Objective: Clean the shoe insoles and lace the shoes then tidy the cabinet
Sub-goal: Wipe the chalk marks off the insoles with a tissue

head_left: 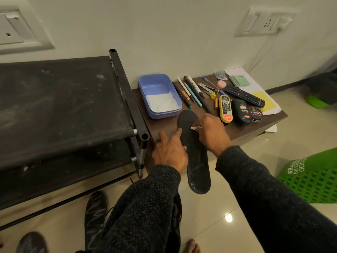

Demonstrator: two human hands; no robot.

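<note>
Nearest the camera, on the glossy pale floor tiles [218, 207], lie two more dark foam insoles with pale zigzag markings [94, 216], not yet picked up, and a dark shoe is half hidden under the left sleeve — how its laces stand I cannot tell.

Just beyond them, the long black foam insole [197, 161] being cleaned runs lengthwise away from the person: its heel end hangs free over the floor, its toe end reaches onto the low dark-brown wooden worktop [164, 123]. That long axis is what the wiping turns on; I judge strokes would best travel along it, from toe toward heel.

The left hand [170, 152] sits on the insole's left edge about mid-length, thumb stretched forward along the rim and fingers curled under it, steadying it. The right hand [211, 132] is on the right side and a little farther forward, nearer the toe, its fingertips pinching a small wad of white tissue [196, 127] that touches the insole's upper face.

Farther on, the worktop carries a pale blue rectangular plastic tub [158, 83] with folded white tissue inside — just beyond the insole's toe, handy for the right hand. To the right lie a row of pens and markers [191, 92], shoe polish containers [240, 111] and a black remote control [244, 95]. Left of the worktop stands the black fabric-shelved shoe rack [54, 106], dusty on top, against the white wall.
</note>
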